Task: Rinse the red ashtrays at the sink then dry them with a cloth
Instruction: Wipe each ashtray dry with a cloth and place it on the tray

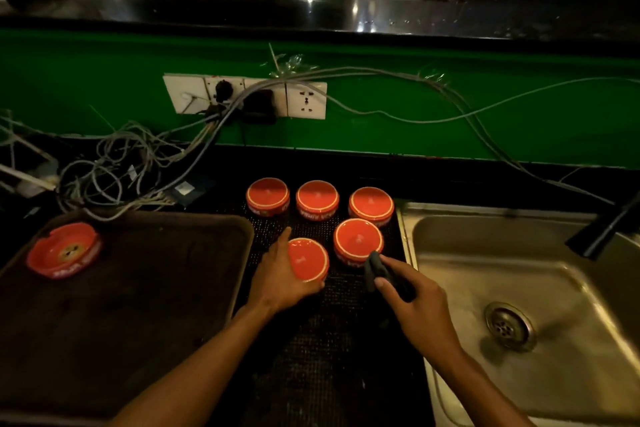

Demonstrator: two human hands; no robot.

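Note:
Several red ashtrays sit upside down on a black mesh mat (339, 340) left of the sink. My left hand (282, 276) grips the nearest one (310, 258) from its left side. My right hand (412, 305) pinches a dark cloth (375, 269) just in front of another upturned ashtray (358, 239). Three more stand in a back row, one at the left (267, 196), one in the middle (317, 199) and one at the right (371, 205). One ashtray (64, 250) lies right way up on the brown tray (145, 305) at the left.
A steel sink (519, 288) with a drain (509, 326) is at the right, with a dark tap (606, 229) over its far edge. A tangle of cables (114, 170) and a wall socket strip (246, 97) lie behind the tray on the green wall.

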